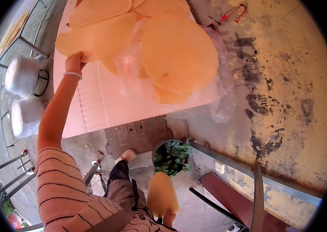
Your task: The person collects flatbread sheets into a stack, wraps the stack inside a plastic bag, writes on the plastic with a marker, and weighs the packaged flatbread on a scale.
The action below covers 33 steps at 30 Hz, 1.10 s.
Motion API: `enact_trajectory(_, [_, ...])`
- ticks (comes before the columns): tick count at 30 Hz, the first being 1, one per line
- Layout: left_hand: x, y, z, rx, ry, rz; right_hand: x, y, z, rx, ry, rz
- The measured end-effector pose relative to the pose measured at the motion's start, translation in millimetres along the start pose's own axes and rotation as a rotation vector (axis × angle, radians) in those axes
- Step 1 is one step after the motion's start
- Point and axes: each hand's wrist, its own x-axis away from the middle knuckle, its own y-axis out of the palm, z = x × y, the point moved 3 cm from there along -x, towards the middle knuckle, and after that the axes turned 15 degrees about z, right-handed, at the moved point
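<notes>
My left hand is at the near edge of a long, thin tan sheet on the table, its fingers closed on that edge. Low by my body, my right hand grips the lower end of a smaller tan oval sheet. A large rounded tan sheet lies on clear plastic film at the table's right side, over other sheets. More tan sheets overlap at the far end. What the sheets are made of I cannot tell.
The pale table stands by a stained yellow wall. Below its near edge are a metal floor cover and a pot of green plants. Plastic-wrapped stools stand left. A metal rail runs along the wall.
</notes>
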Motion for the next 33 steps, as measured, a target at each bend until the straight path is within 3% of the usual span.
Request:
enact_trajectory(6, [24.7, -95.8, -37.8, -0.444, 0.163, 0.088, -12.0, 10.9, 8.9, -0.014, -0.108, -0.035])
enact_trajectory(9, [16.3, -116.1, -38.1, -0.230, 0.289, 0.070, -17.7, 11.0, 13.2, -0.029, -0.087, -0.038])
enact_trajectory(11, [5.0, -126.7, -14.6, -0.322, 0.503, 0.190, -18.1, 12.7, 8.0, -0.126, -0.024, -0.009])
enact_trajectory(14, [-10.8, -121.8, 49.0, -0.321, 0.557, 0.236, -17.7, 6.1, -14.6, -0.072, -0.089, 0.003])
enact_trajectory(18, [28.9, -41.9, 162.2, -0.476, 0.663, -0.066, -21.3, 7.0, -7.0, 0.008, -0.070, -0.005])
enact_trajectory(19, [73.7, -11.7, 189.7, -0.602, 0.830, -0.092, -21.6, 8.1, -3.4, -0.006, -0.070, 0.009])
enact_trajectory(20, [95.9, 6.1, 205.0, -0.739, 1.242, -0.106, -21.9, 9.2, -0.4, -0.021, -0.070, 0.024])
enact_trajectory(22, [194.6, 48.2, 216.0, -0.992, 1.573, -0.015, -21.4, 13.2, 5.5, -0.044, -0.048, 0.006])
enact_trajectory(24, [259.8, 83.1, 197.1, -1.004, 1.872, 0.035, -20.7, 16.3, 8.6, -0.064, -0.052, 0.017])
enact_trajectory(25, [269.2, 100.7, 184.6, -0.828, 1.949, -0.125, -18.0, 16.6, 7.0, -0.070, -0.064, 0.036])
enact_trajectory(29, [319.0, 165.2, 118.6, -0.596, 1.955, -0.415, -9.9, 13.7, 14.3, -0.094, -0.003, 0.052])
enact_trajectory(33, [312.0, 201.3, -15.4, -0.651, 1.857, -0.648, -1.1, 5.8, 4.8, -0.099, 0.066, 0.075])
